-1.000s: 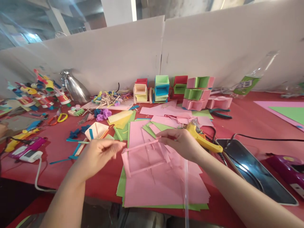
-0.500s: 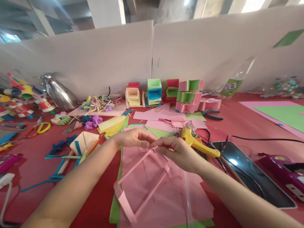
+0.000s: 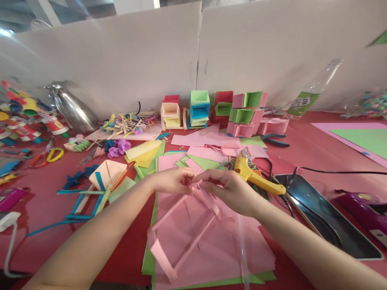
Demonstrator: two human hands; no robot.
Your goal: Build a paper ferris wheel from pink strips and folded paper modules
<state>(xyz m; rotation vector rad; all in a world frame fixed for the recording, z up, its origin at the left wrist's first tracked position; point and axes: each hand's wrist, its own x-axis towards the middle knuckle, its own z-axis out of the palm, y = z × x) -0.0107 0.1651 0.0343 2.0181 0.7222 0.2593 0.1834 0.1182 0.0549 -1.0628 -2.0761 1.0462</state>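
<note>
A frame of folded pink paper strips (image 3: 163,257) lies over a stack of pink paper sheets (image 3: 217,257). At its far corner, my left hand (image 3: 173,180) pinches the strip with curled fingers. My right hand (image 3: 229,187) closes on the same corner from the other side, thumb and forefinger together. The fingertips of both hands nearly meet there, and they partly hide the joint. A clear glue stick (image 3: 242,249) lies on the sheets, below my right hand. Just beyond that hand is a yellow glue gun (image 3: 256,179).
Stacked paper boxes (image 3: 199,110) stand along the white partition (image 3: 121,68). On the right are a black tray (image 3: 326,225), a purple power strip (image 3: 369,209) and a tilted bottle (image 3: 305,98). Blue strips (image 3: 81,217), scissors (image 3: 45,157) and a steel jug (image 3: 69,108) are on the left.
The view has tipped down and shifted slightly left. My fingers have moved slightly at the frame's far corner, and both hands remain on it.
</note>
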